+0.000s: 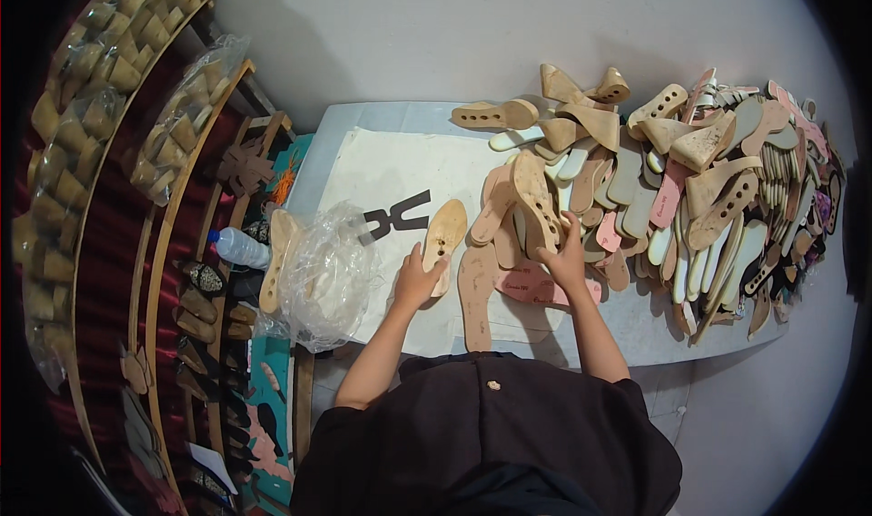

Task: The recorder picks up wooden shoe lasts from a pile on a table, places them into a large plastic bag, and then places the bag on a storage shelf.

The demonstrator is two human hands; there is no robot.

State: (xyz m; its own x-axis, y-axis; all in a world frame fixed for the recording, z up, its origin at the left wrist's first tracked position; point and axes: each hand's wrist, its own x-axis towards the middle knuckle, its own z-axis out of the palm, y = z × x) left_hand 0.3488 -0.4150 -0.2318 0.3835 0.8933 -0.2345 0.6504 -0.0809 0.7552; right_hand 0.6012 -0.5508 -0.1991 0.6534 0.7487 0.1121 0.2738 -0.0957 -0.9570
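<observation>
My left hand (418, 280) is closed around the lower part of a tan wooden shoe sole (447, 218), which has dark holes near its middle. The fingers cover part of that sole's edge. To the right, my right hand (567, 260) grips the lower end of a wooden wedge sole (530, 180) with a row of round holes along its side. Beneath and beside it are flat brown insole pieces (474, 289) and a pink pattern piece (531, 284). Two dark cut-out pieces (400, 216) lie on the white sheet (381, 166) beyond my left hand.
A large heap of soles and insoles (718, 216) covers the table's right side. At left stand a crumpled clear plastic bag (331, 275), another wooden sole (280, 262) and a blue-capped bottle (238, 247). Shelves (168, 216) with bagged wooden blocks and shoes line the left.
</observation>
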